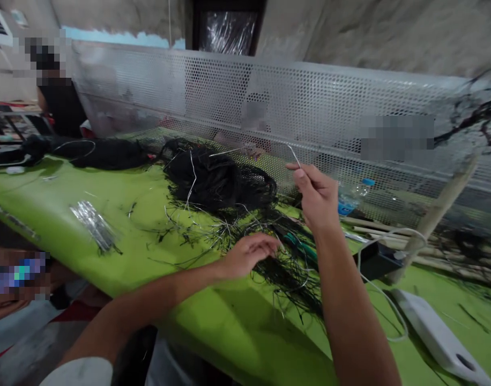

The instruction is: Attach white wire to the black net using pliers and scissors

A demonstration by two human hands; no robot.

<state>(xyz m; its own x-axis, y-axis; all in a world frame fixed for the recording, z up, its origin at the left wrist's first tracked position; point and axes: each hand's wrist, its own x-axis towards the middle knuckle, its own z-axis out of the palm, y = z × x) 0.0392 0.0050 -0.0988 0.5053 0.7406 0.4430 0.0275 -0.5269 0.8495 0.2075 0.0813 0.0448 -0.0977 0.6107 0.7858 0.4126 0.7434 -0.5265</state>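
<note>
My right hand (320, 195) is raised in front of the perforated metal panel, thumb and fingers pinched on a thin silvery wire (294, 155) whose bent end sticks up to the left. Lower down, my left hand (251, 254) hovers at a tangle of thin black wires (285, 279); its fingers are loosely stretched out and nothing shows in them. Behind it lies a large bundle of black strands (217, 179), with several pale wire ends poking out. Further left on the green tabletop (144, 198) rests a bunch of short silvery wires (93, 226).
The perforated panel (334, 112) runs along the table's back. To the right are a water bottle (352, 198), a black box (378, 260), a white power bank-like device (438, 332), a cable and a wooden stick (442, 214). A person with a phone sits at lower left; another person (62, 107) is behind.
</note>
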